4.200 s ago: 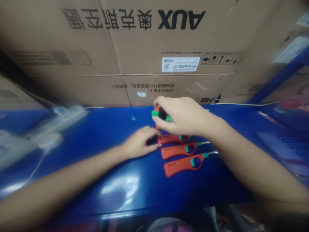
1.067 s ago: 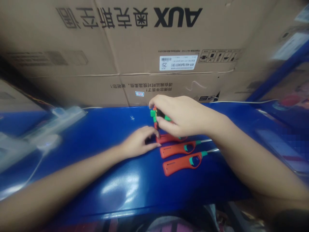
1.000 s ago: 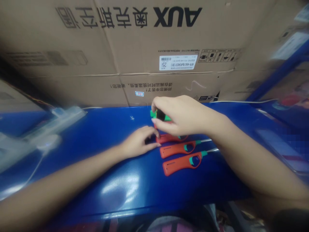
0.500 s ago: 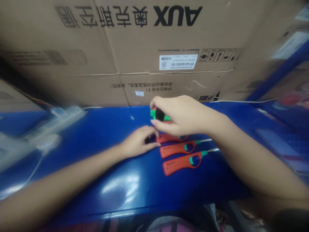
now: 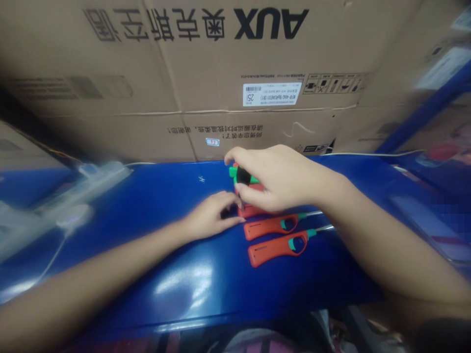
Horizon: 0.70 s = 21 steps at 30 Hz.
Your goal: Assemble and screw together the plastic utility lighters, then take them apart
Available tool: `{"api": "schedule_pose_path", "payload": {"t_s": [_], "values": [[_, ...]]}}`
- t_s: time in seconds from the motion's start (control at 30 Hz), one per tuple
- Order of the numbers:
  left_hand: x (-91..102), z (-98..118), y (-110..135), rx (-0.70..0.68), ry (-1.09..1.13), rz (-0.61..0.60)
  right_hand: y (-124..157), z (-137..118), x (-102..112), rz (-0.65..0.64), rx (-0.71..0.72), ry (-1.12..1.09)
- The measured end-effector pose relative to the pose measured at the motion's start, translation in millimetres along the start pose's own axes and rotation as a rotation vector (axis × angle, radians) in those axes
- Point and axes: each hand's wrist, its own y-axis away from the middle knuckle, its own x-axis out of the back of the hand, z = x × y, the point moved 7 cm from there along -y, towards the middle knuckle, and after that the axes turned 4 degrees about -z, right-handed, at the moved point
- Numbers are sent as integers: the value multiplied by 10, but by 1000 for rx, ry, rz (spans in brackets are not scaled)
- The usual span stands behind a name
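Several orange gas lighters with green triggers lie in a row on the blue tabletop (image 5: 184, 294). Nearest the front is one lighter (image 5: 268, 249), and a second lighter (image 5: 265, 227) lies just behind it; their metal tips point right. My left hand (image 5: 213, 213) rests with thumb and fingertips about the butt of a third lighter (image 5: 248, 211). Above the rear of the row, my right hand (image 5: 274, 174) has its index finger and thumb apart around a green piece (image 5: 233, 172) and a dark oval part (image 5: 243, 175). My right hand hides most of these rear pieces.
A large cardboard box (image 5: 206, 63) with upside-down print stands behind the tabletop. At left are a blurred clear plastic item (image 5: 110, 171) and a white round device (image 5: 75, 215) with a cable. A flat pale object (image 5: 430, 220) lies at right.
My right index finger and thumb have moved slightly farther apart around the green and dark parts. My left hand and the two front lighters have stayed put.
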Motion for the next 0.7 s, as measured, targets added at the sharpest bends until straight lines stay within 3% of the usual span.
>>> {"api": "schedule_pose_path", "payload": {"t_s": [0.7], "values": [[-4, 3, -4, -5, -11, -1, 13, -20, -11, 23, 66, -24]]}}
